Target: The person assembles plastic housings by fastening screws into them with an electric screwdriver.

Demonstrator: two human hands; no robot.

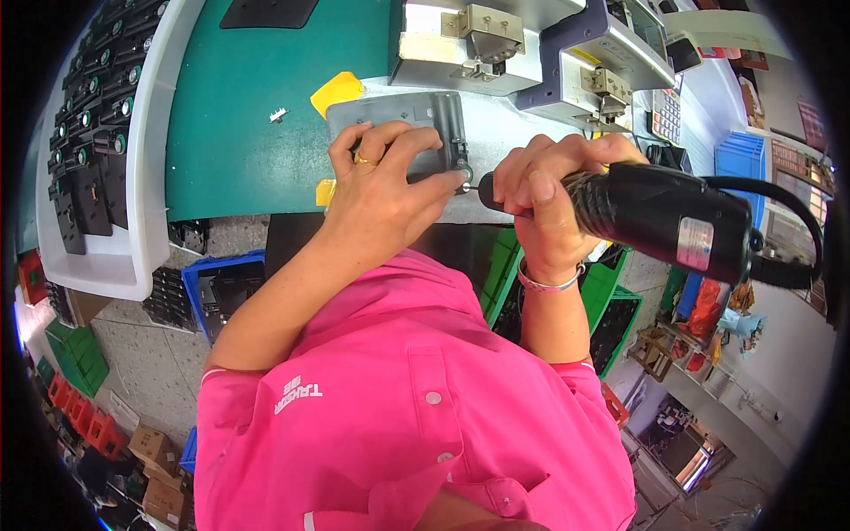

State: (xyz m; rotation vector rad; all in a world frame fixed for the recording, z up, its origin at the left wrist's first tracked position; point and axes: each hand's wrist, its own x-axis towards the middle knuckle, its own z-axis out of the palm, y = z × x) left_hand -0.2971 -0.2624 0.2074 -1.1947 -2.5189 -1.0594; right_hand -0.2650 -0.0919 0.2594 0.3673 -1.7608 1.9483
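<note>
A flat dark grey plastic panel (376,111), with a thick rounded edge along its right side, lies on the worktop in front of me. My left hand (381,190) grips it with curled fingers, the thumb beside a small round fitting (465,175) at the near right corner. In my right hand (553,195) is a black electric screwdriver (664,212), held level with its cable trailing right. Its thin bit points left and reaches the round fitting. Whether the bit sits in a screw cannot be made out.
A white tray (142,177) of black parts stands at the left. Metal fixtures (482,44) line the back of the green mat (230,133). A small white-and-black part (279,115) and yellow pieces (336,91) lie near the panel. A calculator (666,115) is at right; green crates (611,292) stand below.
</note>
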